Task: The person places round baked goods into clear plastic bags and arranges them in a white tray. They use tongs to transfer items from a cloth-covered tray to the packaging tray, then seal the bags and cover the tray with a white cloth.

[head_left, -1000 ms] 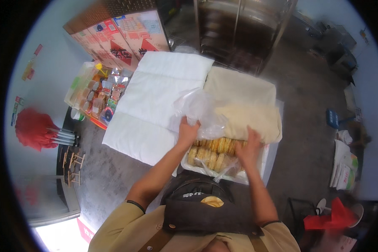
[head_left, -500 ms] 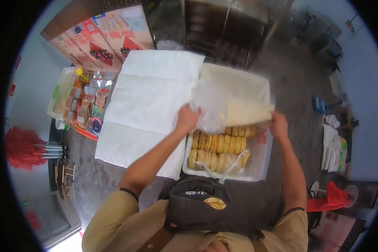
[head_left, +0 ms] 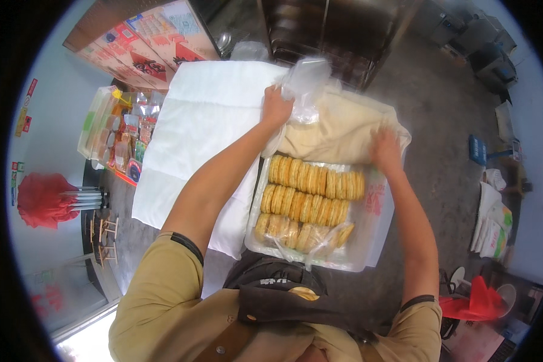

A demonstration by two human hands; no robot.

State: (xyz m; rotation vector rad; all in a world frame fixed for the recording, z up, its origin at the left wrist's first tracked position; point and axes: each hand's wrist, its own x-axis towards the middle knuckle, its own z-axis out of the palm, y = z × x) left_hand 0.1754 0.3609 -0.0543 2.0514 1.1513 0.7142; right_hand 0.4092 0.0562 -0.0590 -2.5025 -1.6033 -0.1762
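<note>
My left hand [head_left: 277,107] is closed on a clear plastic bag [head_left: 308,75], which is bunched up beyond the far edge of the white quilted cover. At the far right corner of the tub, my right hand [head_left: 384,148] lies on a beige cloth [head_left: 320,134]; motion smears its fingers. The cloth is folded back over the far part of a white plastic tub [head_left: 362,238]. Nearer me, rows of round golden flatbreads [head_left: 298,205] stand on edge in the tub. Clear film [head_left: 320,244] covers part of the nearest row.
A white quilted cover [head_left: 205,133] spreads left of the tub. Farther left is a basket [head_left: 95,130] of packaged goods, with printed cartons [head_left: 145,51] behind it. A dark metal rack [head_left: 338,36] stands beyond the tub. Folded white sacks [head_left: 492,220] lie at the right.
The beige cloth has been drawn farther back, baring more of the far row of flatbreads. My left hand has moved away from me with the plastic bag; my right hand has shifted slightly away too.
</note>
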